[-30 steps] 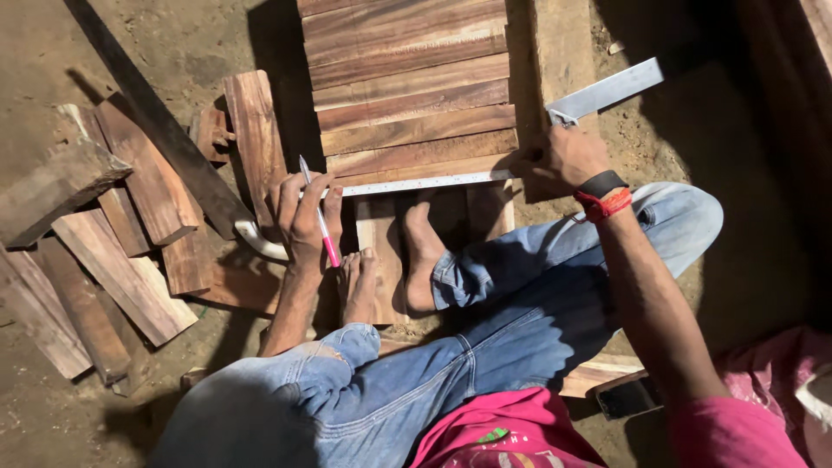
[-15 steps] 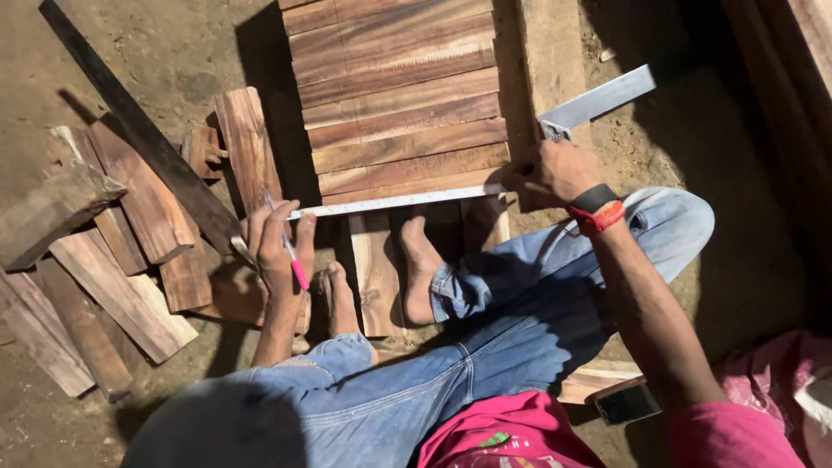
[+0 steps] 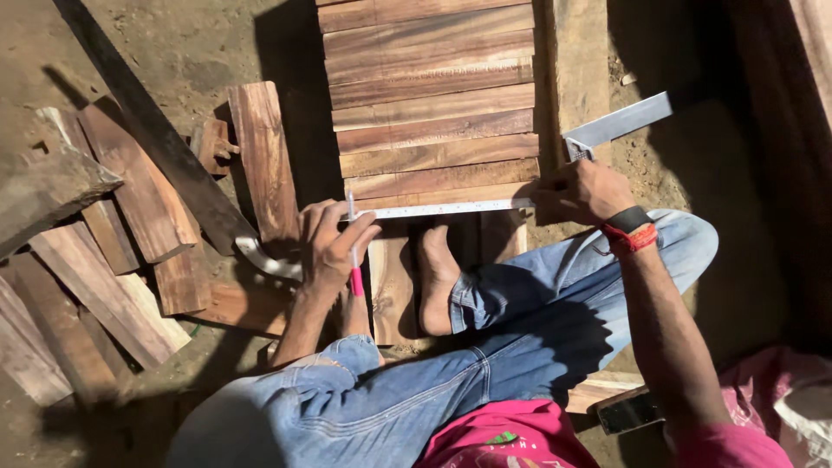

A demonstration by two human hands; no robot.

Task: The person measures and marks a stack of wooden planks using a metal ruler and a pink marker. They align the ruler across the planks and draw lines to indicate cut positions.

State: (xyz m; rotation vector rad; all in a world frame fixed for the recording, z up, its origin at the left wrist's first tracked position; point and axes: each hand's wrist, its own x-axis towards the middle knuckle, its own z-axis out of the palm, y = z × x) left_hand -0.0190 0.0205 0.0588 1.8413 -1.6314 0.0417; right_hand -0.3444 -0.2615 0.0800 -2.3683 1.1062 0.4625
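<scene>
Since half a second ago the left hand (image 3: pixel 328 247) has come up from beside the foot to the near end of the metal square (image 3: pixel 451 208), bringing the pink-ended pencil (image 3: pixel 353 247) with it. Its fingers are curled around the pencil, which stands nearly upright with its tip at the ruler's edge. That steel blade lies flat across the nearest wooden board (image 3: pixel 438 189) of a row of planks laid side by side on the dirt. At the far end the right hand (image 3: pixel 585 191), with a black and red band at the wrist, is closed over the corner of the square, pressing it against the boards' edge, while the second arm of the tool juts away to the right. One bare foot (image 3: pixel 436 277) rests on a short board just below the ruler. Loose offcuts (image 3: pixel 113 251) lie scattered to the left.
</scene>
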